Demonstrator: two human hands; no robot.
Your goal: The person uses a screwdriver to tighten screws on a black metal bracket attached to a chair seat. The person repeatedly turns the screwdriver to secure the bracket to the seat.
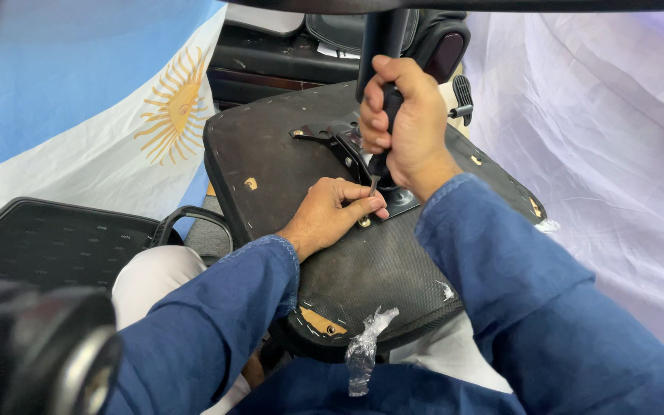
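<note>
I see my right hand (pixel 407 123) clenched around the black handle of a screwdriver (pixel 384 134), held upright with its thin shaft pointing down at a metal plate (pixel 393 201) on the underside of a black chair seat (pixel 293 169). The seat lies upside down across my lap, its fabric-covered base facing up. My left hand (pixel 333 211) rests on the seat just beside the plate, its fingertips (pixel 374 206) pinched at the screwdriver tip, steadying it over a small brass-coloured screw (pixel 363 222). Both sleeves are dark blue. A scrap of clear plastic wrap (pixel 364 350) hangs from the seat's near edge. To my left lies a black mesh panel (pixel 55 242), and behind it a light blue and white flag with a yellow sun (pixel 172 107).
</note>
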